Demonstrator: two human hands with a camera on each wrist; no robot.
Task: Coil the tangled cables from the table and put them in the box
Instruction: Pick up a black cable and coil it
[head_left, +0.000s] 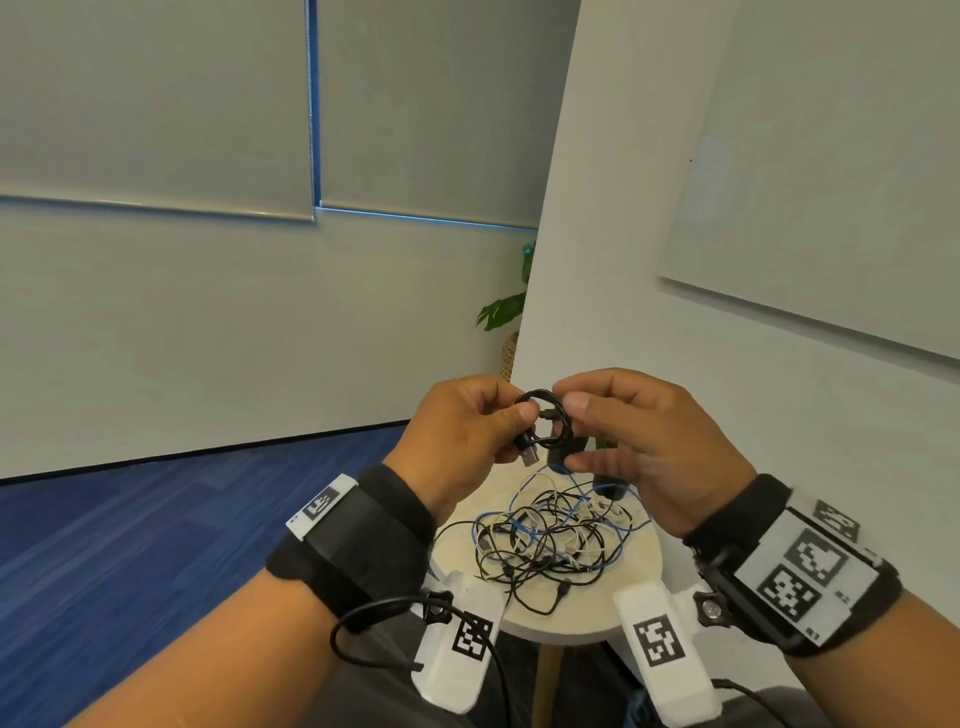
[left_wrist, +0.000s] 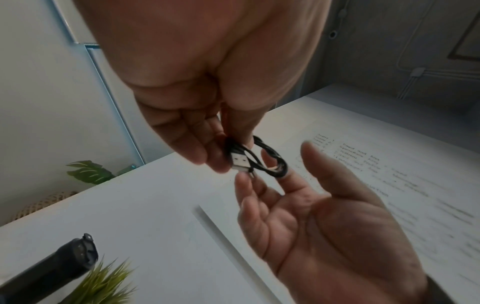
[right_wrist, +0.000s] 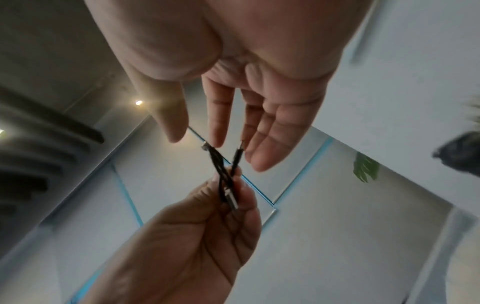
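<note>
A small coil of black USB cable (head_left: 545, 421) is held up in the air between both hands, its plug (head_left: 530, 457) hanging down. My left hand (head_left: 511, 415) pinches the coil beside the plug (left_wrist: 240, 161) with thumb and fingers. My right hand (head_left: 571, 431) has straight fingers; one of them pokes through the loop (left_wrist: 271, 162), and the thumb stands apart from the cable (right_wrist: 223, 170). Below the hands, a tangle of black, white and blue cables (head_left: 550, 540) lies on a small round white table (head_left: 639, 613).
A dark object (head_left: 613, 488) on the table's far side is mostly hidden behind my right hand. A white wall with a whiteboard (head_left: 831, 208) stands close on the right. A potted plant (head_left: 506, 312) stands behind the wall's corner, and blue carpet (head_left: 156, 545) spreads to the left.
</note>
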